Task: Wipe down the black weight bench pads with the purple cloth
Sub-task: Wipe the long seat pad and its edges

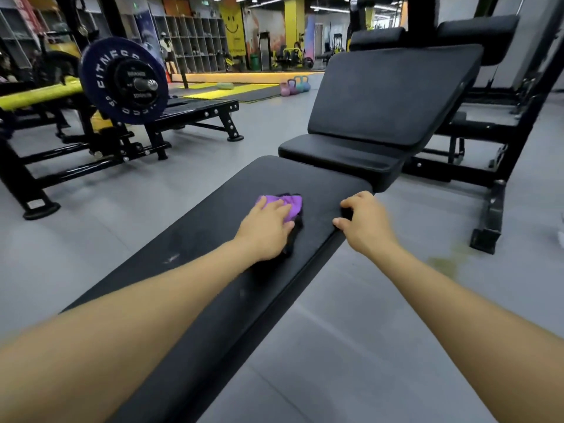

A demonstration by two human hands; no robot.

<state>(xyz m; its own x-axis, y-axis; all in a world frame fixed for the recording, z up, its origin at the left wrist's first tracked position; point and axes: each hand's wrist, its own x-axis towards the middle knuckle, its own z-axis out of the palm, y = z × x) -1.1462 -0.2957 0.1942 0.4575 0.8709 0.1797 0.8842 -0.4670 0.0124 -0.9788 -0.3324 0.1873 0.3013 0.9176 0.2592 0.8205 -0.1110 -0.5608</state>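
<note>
A long flat black bench pad [213, 254] runs from the near left toward the middle. On its far half lies the crumpled purple cloth [293, 203], and my left hand [265, 232] presses down on it with fingers spread over the fabric. My right hand [364, 222] grips the pad's right edge, fingers curled over the top. Beyond the flat pad sit a small black seat pad [341, 160] and an inclined black back pad [393, 93].
A barbell rack with a large blue weight plate [122, 80] and black frame stands at the left. A black machine frame [494, 190] rises at the right. Coloured kettlebells [294, 85] sit on the grey floor far back. Shelving and people are in the distance.
</note>
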